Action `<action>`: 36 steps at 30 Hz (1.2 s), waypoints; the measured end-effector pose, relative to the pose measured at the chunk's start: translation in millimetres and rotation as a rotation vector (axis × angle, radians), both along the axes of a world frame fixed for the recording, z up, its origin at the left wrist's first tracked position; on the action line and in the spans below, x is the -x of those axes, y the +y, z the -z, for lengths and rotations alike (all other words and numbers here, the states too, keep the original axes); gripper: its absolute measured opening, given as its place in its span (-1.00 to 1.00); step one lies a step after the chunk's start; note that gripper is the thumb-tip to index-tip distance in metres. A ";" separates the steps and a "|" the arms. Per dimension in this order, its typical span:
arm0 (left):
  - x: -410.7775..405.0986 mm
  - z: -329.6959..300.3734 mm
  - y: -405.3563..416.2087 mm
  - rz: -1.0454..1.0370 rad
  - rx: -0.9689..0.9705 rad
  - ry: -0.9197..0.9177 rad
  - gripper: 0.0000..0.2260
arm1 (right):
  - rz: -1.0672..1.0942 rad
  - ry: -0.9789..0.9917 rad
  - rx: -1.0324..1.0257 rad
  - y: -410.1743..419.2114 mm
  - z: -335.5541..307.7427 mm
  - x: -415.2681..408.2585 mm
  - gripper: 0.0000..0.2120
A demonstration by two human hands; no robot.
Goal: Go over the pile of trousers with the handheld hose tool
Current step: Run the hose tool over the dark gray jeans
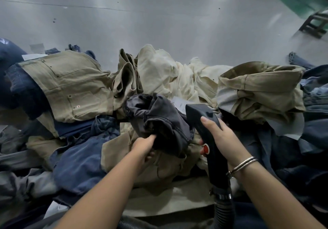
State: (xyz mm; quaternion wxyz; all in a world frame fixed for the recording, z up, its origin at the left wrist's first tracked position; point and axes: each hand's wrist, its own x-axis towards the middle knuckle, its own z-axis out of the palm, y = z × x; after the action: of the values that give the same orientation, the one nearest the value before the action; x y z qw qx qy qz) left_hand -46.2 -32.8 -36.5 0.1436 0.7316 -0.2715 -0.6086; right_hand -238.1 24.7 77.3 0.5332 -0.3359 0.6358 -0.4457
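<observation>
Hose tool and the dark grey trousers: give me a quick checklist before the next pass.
1. Right hand grips the hose tool: ok.
2. Left hand holds the dark grey trousers: ok.
3. Tool head sits beside the grey trousers, near the white paper tag: ok.
4. Fabric spread flat for the pass: not ok, bunched.
5. Red button pressed or tool running: cannot tell.
6. Ribbed hose free of kinks: cannot tell, partly out of frame.

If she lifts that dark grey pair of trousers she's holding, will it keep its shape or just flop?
Probably flop: the dark grey trousers already bunch in soft folds where the left hand grips them. They look light enough for one hand, and unlikely to slip, since the cloth appears matte.
</observation>
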 end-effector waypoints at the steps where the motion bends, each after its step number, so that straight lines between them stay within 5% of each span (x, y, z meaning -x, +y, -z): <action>1: 5.8 -4.5 0.4 -0.053 -0.086 0.127 -0.58 | -0.018 0.007 0.001 -1.7 0.1 -1.4 -0.81; 3: 15.0 -5.7 0.2 -0.169 -0.080 0.289 -0.64 | -0.044 0.013 0.010 -5.4 -1.2 -3.3 -0.78; 5: 19.6 -0.7 -3.7 -0.307 0.125 0.262 -0.69 | -0.057 0.008 0.022 -8.9 -3.0 -4.4 -0.78; 8: 16.2 -3.1 -16.0 -0.373 0.438 0.065 -0.46 | -0.062 -0.002 0.045 -11.5 -2.5 -3.2 -0.83; 12: 5.5 -6.8 -35.1 -0.397 0.512 0.183 -0.34 | -0.043 -0.020 0.038 -10.4 -0.6 -0.7 -0.84; 17: -3.9 -11.8 -37.2 -0.330 0.556 -0.019 -0.64 | -0.047 -0.035 0.028 -9.8 -3.2 -3.5 -0.78; 20: 5.2 -53.3 -39.4 -0.483 0.632 0.296 -0.91 | -0.032 -0.098 0.071 -12.2 -9.1 -8.9 -0.48; 26: 9.1 -134.5 -24.5 -0.268 0.456 1.001 -0.81 | -0.017 -0.129 0.266 -17.8 -23.3 -14.6 0.00; 31: 3.0 -162.3 -6.6 -0.033 0.483 1.171 -0.66 | 0.107 -0.124 0.332 -21.1 -31.2 -17.0 -0.13; 36: -0.4 -158.9 -0.8 0.042 0.460 1.422 -0.73 | 0.108 -0.120 0.243 -25.8 -46.6 -11.1 -0.65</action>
State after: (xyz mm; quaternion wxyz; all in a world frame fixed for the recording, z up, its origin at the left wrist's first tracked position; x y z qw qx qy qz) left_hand -45.8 -33.6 122.4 0.4222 0.1078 -0.2477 -0.8653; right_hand -226.9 -1.1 123.9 0.5008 -0.3359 0.5614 -0.5668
